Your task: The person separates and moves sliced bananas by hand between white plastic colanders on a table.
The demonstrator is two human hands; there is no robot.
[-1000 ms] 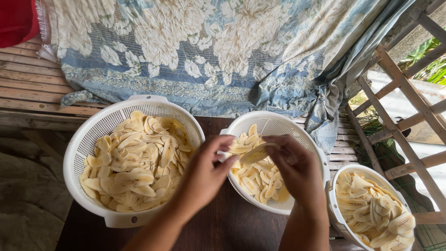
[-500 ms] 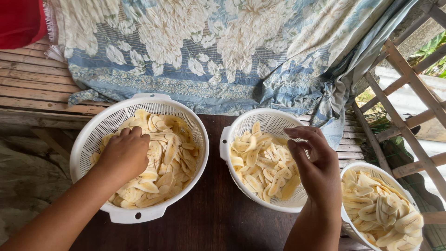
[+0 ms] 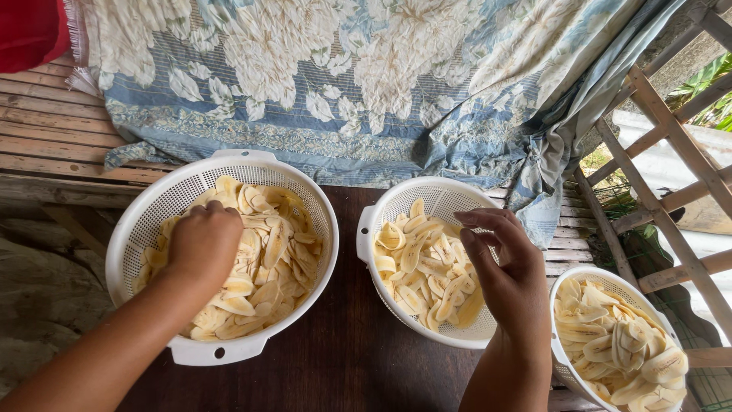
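Note:
My left hand (image 3: 204,243) reaches down into the large white colander (image 3: 145,214) on the left and closes its fingers on the pale banana slices (image 3: 271,244) heaped inside. My right hand (image 3: 507,271) hovers over the right rim of the middle white colander (image 3: 396,200), fingers loosely curled and apart, holding nothing. That colander holds a thinner layer of banana slices (image 3: 419,263). A third white colander (image 3: 591,276) with more slices (image 3: 618,339) stands at the lower right, beside my right wrist.
The colanders rest on a dark wooden table (image 3: 343,358). A blue and cream floral cloth (image 3: 343,84) drapes a slatted wooden bench (image 3: 46,130) behind. A wooden frame (image 3: 671,160) stands at the right, and a red object (image 3: 30,30) sits at the top left.
My left hand left the middle colander, where both hands handled a slice, and moved into the large left colander. It now digs deeper into the slices. My right hand stays over the middle colander.

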